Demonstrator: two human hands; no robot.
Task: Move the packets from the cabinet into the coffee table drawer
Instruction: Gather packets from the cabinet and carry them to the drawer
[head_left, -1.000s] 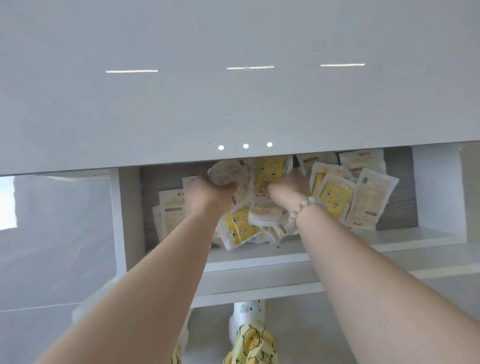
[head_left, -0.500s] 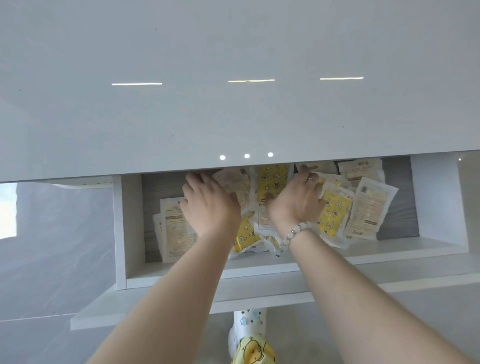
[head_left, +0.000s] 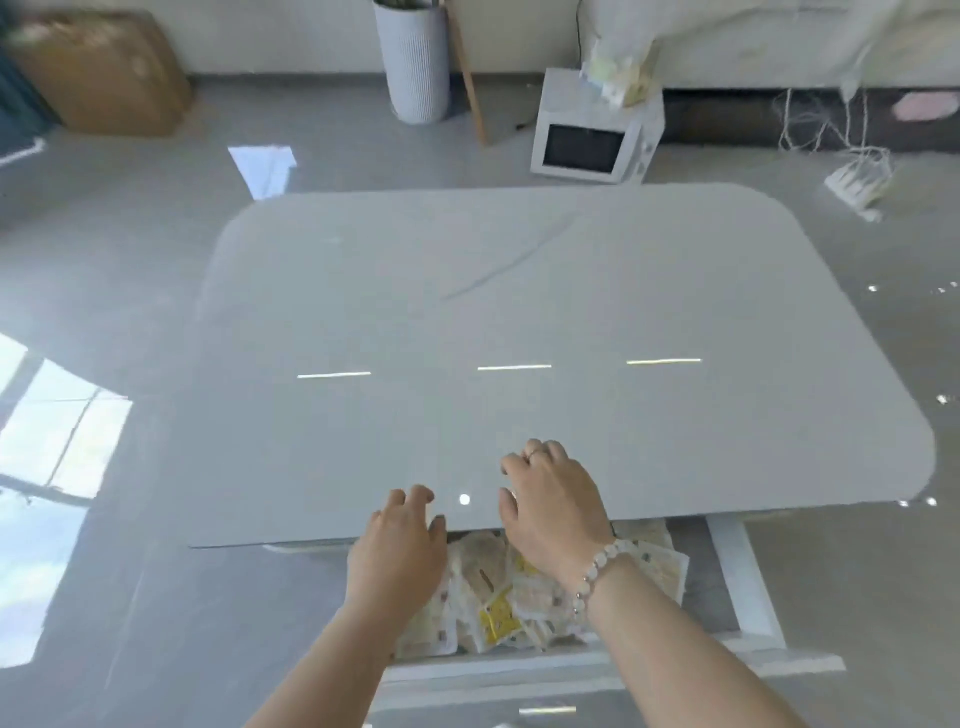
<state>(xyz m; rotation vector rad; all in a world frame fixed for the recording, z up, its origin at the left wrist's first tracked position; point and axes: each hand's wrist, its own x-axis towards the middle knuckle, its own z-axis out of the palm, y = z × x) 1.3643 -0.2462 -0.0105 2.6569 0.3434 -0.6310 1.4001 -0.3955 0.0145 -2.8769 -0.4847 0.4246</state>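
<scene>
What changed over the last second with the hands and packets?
Both hands came up out of the drawer: the left hand and right hand, which were pressing on the packets, are now over the near edge of the tabletop, holding nothing. The packets stay piled in the open drawer.

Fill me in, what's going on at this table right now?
A person leans over a white coffee table whose drawer is pulled open under the near edge. A pile of white and yellow packets lies in the drawer. The left hand and right hand are palm down above the pile, with loosely curled fingers reaching over the tabletop edge. Neither visibly holds a packet.
</scene>
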